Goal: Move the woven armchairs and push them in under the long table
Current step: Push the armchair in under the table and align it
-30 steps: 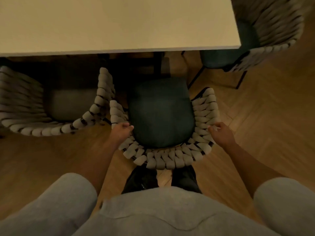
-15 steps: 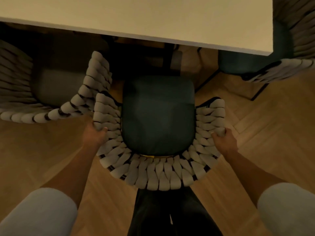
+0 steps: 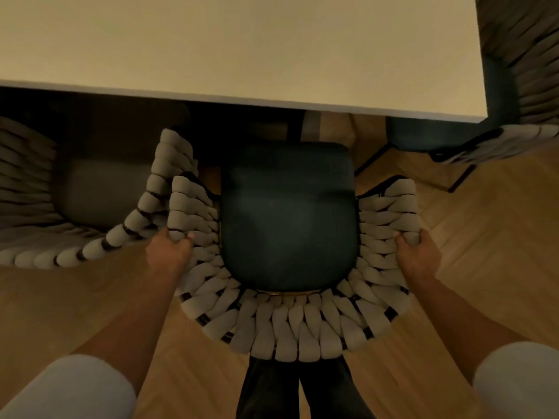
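Dim room, pale tabletop [image 3: 242, 49] up top. A grey-seated armchair [image 3: 90, 207] is pulled up to it on the left. The left hand [image 3: 169, 255] grips the teal-seated armchair [image 3: 290, 328], whose seat is just short of the tabletop edge. The right hand [image 3: 419, 255] grips its other arm. Herringbone wood floor [image 3: 490, 267].

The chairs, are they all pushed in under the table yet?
Not yet. Nothing looks fully done: the grey-seated chair on the left and the end chair sit close to the table, with their seats partly showing. In hand: the left hand and right hand grip the arms of the middle chair, whose dark seat lies outside the table edge. Left: push it in, then maybe nudge the others.
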